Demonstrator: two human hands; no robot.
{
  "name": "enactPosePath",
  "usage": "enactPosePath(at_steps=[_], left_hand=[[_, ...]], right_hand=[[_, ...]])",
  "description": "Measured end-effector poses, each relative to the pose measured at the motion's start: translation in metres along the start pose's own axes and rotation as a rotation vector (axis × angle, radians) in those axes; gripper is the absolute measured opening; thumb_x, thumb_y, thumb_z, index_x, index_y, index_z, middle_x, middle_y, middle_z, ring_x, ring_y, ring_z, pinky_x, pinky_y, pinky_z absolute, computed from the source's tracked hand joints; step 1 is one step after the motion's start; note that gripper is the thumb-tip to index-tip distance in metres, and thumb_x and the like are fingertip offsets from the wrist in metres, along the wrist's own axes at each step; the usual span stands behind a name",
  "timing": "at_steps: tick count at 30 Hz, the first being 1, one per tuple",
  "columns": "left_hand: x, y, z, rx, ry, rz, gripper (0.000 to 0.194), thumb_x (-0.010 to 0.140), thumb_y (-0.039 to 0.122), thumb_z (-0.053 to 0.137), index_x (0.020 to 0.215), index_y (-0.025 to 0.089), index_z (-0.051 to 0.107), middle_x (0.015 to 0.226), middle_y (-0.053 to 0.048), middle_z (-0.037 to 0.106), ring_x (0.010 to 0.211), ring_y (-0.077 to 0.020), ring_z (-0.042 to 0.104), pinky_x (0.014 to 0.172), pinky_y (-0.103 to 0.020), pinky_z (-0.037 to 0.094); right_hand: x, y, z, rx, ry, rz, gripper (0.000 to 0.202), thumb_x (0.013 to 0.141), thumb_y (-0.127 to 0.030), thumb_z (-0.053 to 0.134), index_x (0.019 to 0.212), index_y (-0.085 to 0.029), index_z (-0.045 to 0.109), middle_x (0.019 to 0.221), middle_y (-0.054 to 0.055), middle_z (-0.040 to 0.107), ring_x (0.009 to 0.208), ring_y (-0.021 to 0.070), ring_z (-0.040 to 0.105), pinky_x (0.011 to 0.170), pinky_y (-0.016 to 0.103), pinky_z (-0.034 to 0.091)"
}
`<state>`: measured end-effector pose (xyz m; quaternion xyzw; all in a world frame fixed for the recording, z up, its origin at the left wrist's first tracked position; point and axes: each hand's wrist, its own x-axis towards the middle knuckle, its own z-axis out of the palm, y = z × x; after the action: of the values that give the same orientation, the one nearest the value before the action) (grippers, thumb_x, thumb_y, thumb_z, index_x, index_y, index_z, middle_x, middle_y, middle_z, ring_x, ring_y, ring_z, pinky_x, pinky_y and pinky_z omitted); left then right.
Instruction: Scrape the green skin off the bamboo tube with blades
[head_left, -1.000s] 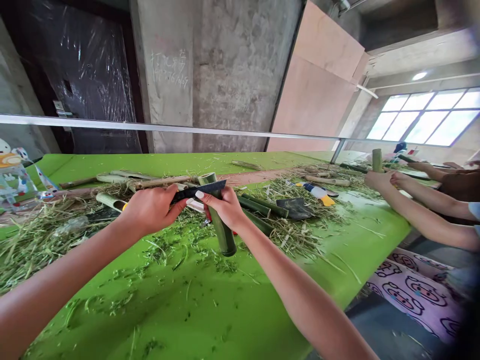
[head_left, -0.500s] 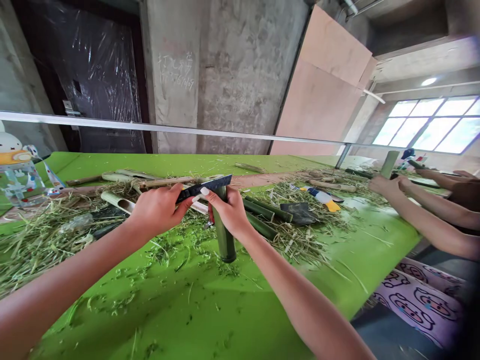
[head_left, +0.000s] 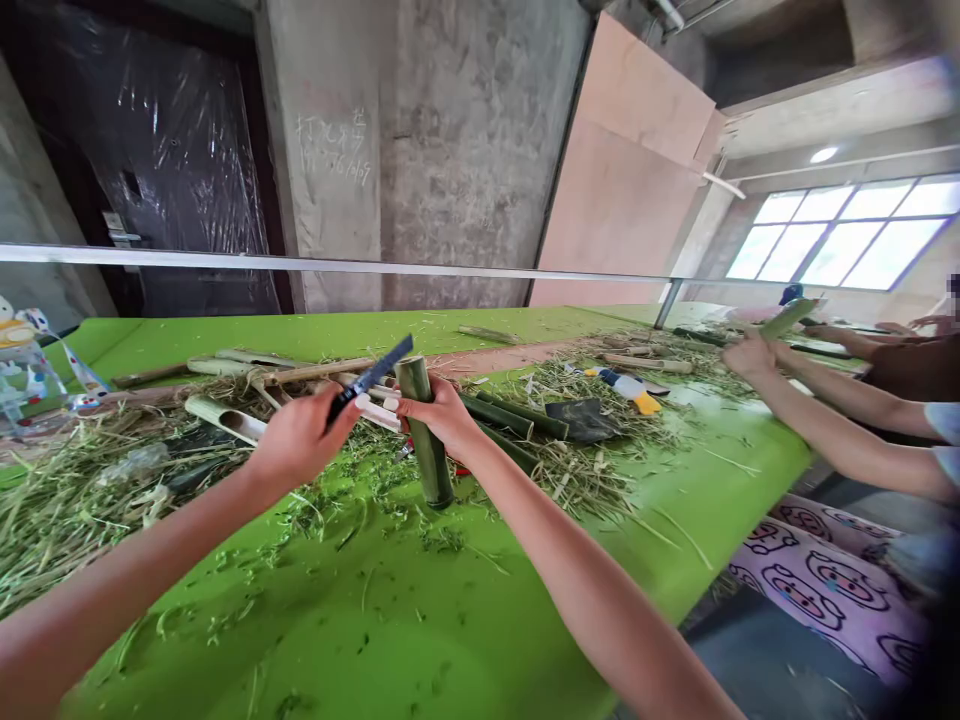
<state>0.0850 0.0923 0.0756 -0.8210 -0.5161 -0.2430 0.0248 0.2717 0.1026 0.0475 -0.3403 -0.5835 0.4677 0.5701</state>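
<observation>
My left hand (head_left: 304,432) is closed round the handle of a dark-bladed knife (head_left: 382,364). Its blade points up and to the right, apart from the bamboo top. In my right hand (head_left: 441,412) is a green bamboo tube (head_left: 426,440), gripped near its upper end. The tube leans slightly and its lower end is at the green tabletop (head_left: 390,620). Behind it lie several more green bamboo pieces (head_left: 517,413) and a dark flat blade (head_left: 585,420). A red-handled tool is partly hidden behind the tube.
Dry straw (head_left: 67,490) heaps along the left, with a cut bamboo piece (head_left: 225,418) on it. A yellow-tipped tool (head_left: 637,392) lies right of centre. At the right, another person's hands (head_left: 750,355) hold bamboo. A clear bottle (head_left: 26,370) stands far left.
The knife has come off the bamboo's top and swung to a steeper angle, up and left of it. My right thumb has moved from the blade to the tube. The view shifted slightly.
</observation>
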Motion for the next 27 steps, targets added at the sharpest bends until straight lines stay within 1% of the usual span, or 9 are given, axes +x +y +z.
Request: enactPosePath(at_steps=[3,5,8,13,18,21,24,27], left_hand=[[-0.004,0.004,0.013,0.094,-0.059,0.065,0.038,0.086,0.048,0.022,0.083,0.019,0.047,0.057,-0.002,0.056,0.05,-0.018,0.053,0.045,-0.025,0.027],[-0.004,0.002,0.015,0.156,-0.076,0.086,0.038,0.086,0.047,0.023,0.084,0.018,0.048,0.059,-0.003,0.057,0.051,-0.0195,0.055,0.046,-0.026,0.027],[-0.002,-0.004,0.012,0.224,-0.082,0.118,0.038,0.086,0.048,0.025,0.085,0.018,0.049,0.061,-0.005,0.06,0.054,-0.0212,0.058,0.046,-0.027,0.027],[-0.001,-0.009,0.004,0.27,-0.1,0.16,0.039,0.086,0.046,0.025,0.089,0.017,0.05,0.064,-0.007,0.062,0.058,-0.0225,0.061,0.047,-0.027,0.032],[0.0,-0.009,0.002,0.297,-0.157,0.206,0.043,0.086,0.045,0.024,0.099,0.015,0.051,0.067,-0.009,0.064,0.062,-0.0248,0.062,0.048,-0.029,0.037],[0.0,-0.008,0.0,0.317,-0.164,0.212,0.043,0.086,0.045,0.024,0.099,0.014,0.051,0.068,-0.01,0.065,0.062,-0.0252,0.063,0.048,-0.029,0.037],[-0.001,-0.007,-0.002,0.333,-0.154,0.215,0.043,0.086,0.045,0.024,0.094,0.014,0.052,0.069,-0.01,0.065,0.062,-0.0253,0.063,0.049,-0.029,0.037],[-0.002,-0.007,-0.006,0.352,-0.127,0.221,0.043,0.086,0.045,0.024,0.093,0.014,0.053,0.071,-0.011,0.066,0.065,-0.0265,0.063,0.05,-0.031,0.038]], right_hand=[[0.0,0.001,-0.002,-0.007,-0.052,-0.007,0.044,0.048,-0.031,0.08,0.084,-0.02,0.056,0.065,-0.004,0.058,0.054,0.0107,0.054,0.052,0.025,0.046],[-0.001,0.002,-0.002,-0.007,-0.072,-0.004,0.044,0.048,-0.031,0.08,0.084,-0.019,0.057,0.071,-0.002,0.06,0.059,0.0109,0.055,0.058,0.026,0.046],[-0.002,0.001,0.001,0.005,-0.1,-0.001,0.039,0.05,-0.032,0.079,0.079,-0.017,0.057,0.069,-0.002,0.06,0.06,0.0107,0.054,0.062,0.027,0.045],[-0.003,-0.003,0.006,-0.046,-0.099,-0.053,0.032,0.055,-0.032,0.077,0.074,-0.017,0.057,0.064,-0.003,0.058,0.059,0.0102,0.052,0.061,0.026,0.043],[-0.004,-0.002,0.006,-0.049,-0.117,-0.104,0.039,0.053,-0.028,0.078,0.084,-0.018,0.058,0.075,-0.003,0.06,0.066,0.0101,0.054,0.066,0.026,0.044],[-0.005,-0.001,0.006,-0.04,-0.117,-0.087,0.04,0.052,-0.028,0.078,0.085,-0.019,0.057,0.077,-0.002,0.06,0.067,0.0107,0.054,0.068,0.027,0.045],[-0.007,-0.003,0.011,-0.019,-0.091,-0.065,0.04,0.052,-0.027,0.078,0.084,-0.019,0.057,0.074,-0.002,0.06,0.065,0.0111,0.054,0.065,0.027,0.045],[-0.012,-0.006,0.018,-0.023,-0.042,-0.101,0.033,0.054,-0.027,0.077,0.079,-0.018,0.056,0.068,-0.002,0.059,0.06,0.0104,0.053,0.06,0.026,0.044]])
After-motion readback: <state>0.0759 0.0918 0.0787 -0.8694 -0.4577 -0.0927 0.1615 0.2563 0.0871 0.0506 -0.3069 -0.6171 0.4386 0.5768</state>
